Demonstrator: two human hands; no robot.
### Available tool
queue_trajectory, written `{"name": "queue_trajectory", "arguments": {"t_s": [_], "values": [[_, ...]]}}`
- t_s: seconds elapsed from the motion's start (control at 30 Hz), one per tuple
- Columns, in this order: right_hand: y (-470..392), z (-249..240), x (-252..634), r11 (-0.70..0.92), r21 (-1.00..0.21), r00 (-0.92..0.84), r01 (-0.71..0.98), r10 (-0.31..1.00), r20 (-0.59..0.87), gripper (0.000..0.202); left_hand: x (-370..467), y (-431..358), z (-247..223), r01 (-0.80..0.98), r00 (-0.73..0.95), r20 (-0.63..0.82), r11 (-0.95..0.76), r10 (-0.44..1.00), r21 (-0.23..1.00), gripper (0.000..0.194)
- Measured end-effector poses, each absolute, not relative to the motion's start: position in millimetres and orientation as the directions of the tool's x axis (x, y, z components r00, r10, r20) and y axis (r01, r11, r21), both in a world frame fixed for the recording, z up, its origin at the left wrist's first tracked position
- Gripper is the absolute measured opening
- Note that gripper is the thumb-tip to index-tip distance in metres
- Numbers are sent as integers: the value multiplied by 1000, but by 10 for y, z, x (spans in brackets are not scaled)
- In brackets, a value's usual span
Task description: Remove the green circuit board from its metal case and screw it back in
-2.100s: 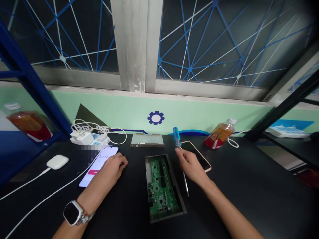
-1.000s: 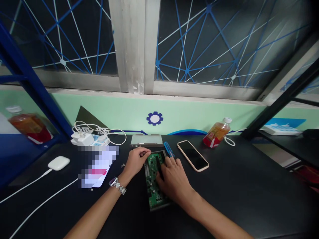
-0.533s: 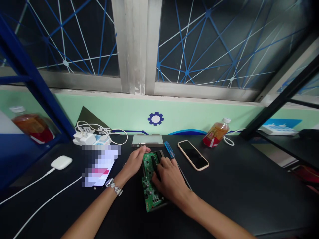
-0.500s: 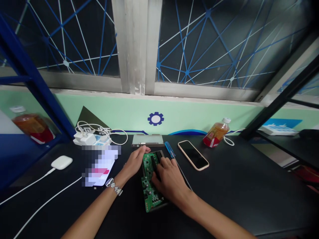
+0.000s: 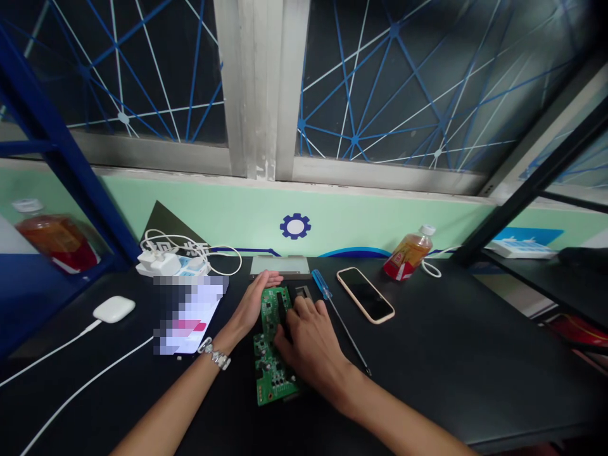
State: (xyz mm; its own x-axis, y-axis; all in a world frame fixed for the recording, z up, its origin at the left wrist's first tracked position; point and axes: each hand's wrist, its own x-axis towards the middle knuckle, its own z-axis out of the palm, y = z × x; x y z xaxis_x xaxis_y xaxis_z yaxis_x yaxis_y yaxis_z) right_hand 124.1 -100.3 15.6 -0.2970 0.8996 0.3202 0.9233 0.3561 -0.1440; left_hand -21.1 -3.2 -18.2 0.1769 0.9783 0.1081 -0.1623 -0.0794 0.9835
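A green circuit board [image 5: 270, 373] with black parts lies on the black table between my hands. Part of a metal frame [image 5: 303, 292] shows at its upper right. Along the board's upper left edge rests my left hand [image 5: 254, 301], fingers stretched out and held together, with a silver watch on the wrist. My right hand [image 5: 311, 332] lies over the board's right side, its fingers bent around a dark part there; the fingertips are partly hidden. Right of that hand is a long screwdriver [image 5: 323, 285] with a blue handle.
A phone in a pale case [image 5: 365, 296] and a drink bottle [image 5: 407, 254] stand to the right. A lit phone [image 5: 202, 316], a white charger [image 5: 114, 309] and a power strip [image 5: 190, 267] are on the left. Behind the board sits a flat metal panel [image 5: 285, 266].
The circuit board has shifted left over the frame, and both hands have moved slightly left with it. More of the screwdriver's shaft now shows.
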Motion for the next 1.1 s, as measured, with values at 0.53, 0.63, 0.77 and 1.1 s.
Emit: {"name": "queue_trajectory", "arguments": {"t_s": [0.53,0.63,0.77,1.1], "values": [[-756,212,1479,383,-864,-184,326,922,340,27,-200,-456,257,-304,547,-44,247,836,920,47],[-796,203,1534,337,-912,-203,233,934,293,27,-207,-445,263,-271,517,-79,250,853,929,49],[-849,259,1592,287,-953,-184,101,946,265,28,-195,-450,273,-230,504,-93,238,859,944,53],[-848,382,1656,181,-980,-201,82,966,162,30,-279,-401,335,-125,509,-90,177,856,976,64]]}}
